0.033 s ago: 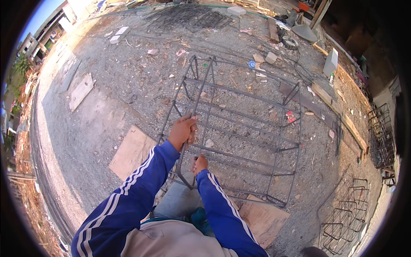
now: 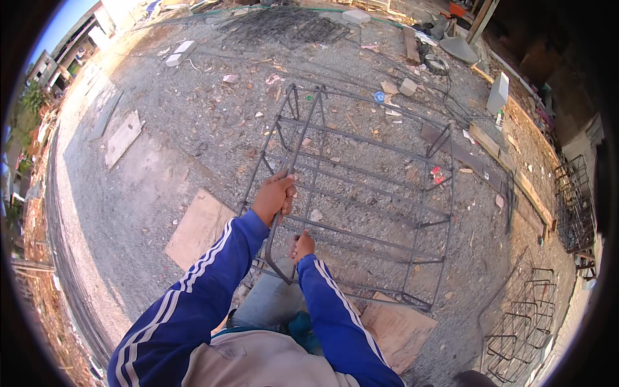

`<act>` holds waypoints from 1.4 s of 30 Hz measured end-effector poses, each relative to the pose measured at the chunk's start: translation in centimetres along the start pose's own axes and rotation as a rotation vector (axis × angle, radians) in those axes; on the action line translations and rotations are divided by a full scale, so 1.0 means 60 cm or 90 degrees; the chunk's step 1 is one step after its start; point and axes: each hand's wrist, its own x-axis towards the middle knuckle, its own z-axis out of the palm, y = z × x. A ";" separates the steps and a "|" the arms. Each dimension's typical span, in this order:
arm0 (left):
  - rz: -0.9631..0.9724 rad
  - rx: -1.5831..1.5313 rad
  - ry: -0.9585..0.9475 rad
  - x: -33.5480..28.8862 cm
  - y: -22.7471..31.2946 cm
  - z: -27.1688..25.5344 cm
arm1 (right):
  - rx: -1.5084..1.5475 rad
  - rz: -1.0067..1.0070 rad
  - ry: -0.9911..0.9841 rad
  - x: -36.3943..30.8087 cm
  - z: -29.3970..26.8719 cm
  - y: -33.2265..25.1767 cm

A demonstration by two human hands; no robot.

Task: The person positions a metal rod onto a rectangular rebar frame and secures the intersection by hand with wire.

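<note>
A rectangular cage of steel rebar (image 2: 361,138) stands in front of me over the gravel, its long bars joined by bent square hoops. My left hand (image 2: 274,198) is closed around a bar of the hoop at the cage's near left end. Lower and to the right, my right hand (image 2: 303,246) is held inside that hoop, close to a long bar. Its fingers are curled together; whatever they pinch is hidden or too small to make out. A sheet of plywood (image 2: 198,231) lies left of the cage, and another plywood piece (image 2: 400,330) is under its near right corner.
Bent rebar hoops (image 2: 523,316) lie at the lower right, with more rebar frames (image 2: 574,209) against the wall. Long timber planks (image 2: 532,201) run along the right side. A dark heap of steel mesh (image 2: 284,31) lies at the back. A flat board (image 2: 124,139) rests on the left.
</note>
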 end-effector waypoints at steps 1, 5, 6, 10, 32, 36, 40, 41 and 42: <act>0.013 0.013 0.010 -0.006 0.004 0.001 | 0.005 -0.003 -0.019 -0.004 -0.003 0.002; 0.009 0.052 0.007 -0.058 -0.007 0.031 | -0.065 -0.037 0.025 -0.019 -0.001 0.016; -0.007 0.051 0.020 -0.082 -0.011 0.034 | -0.057 -0.046 0.043 -0.023 0.000 0.018; -0.095 -0.003 0.013 -0.171 -0.029 0.019 | -0.034 -0.068 0.074 -0.027 0.016 0.013; -0.062 0.006 -0.019 -0.146 -0.002 -0.105 | -0.073 -0.114 0.175 -0.014 -0.010 -0.018; -0.041 0.185 0.086 -0.126 -0.012 -0.175 | -0.026 -0.193 0.217 -0.048 -0.017 -0.027; 0.106 0.417 0.153 -0.111 -0.029 -0.201 | -0.003 -0.205 0.227 -0.053 -0.017 -0.032; 0.145 0.439 0.147 -0.116 -0.031 -0.199 | -0.008 -0.202 0.243 -0.049 -0.016 -0.031; 0.158 0.450 0.145 -0.122 -0.032 -0.194 | -0.007 -0.193 0.226 -0.043 -0.015 -0.029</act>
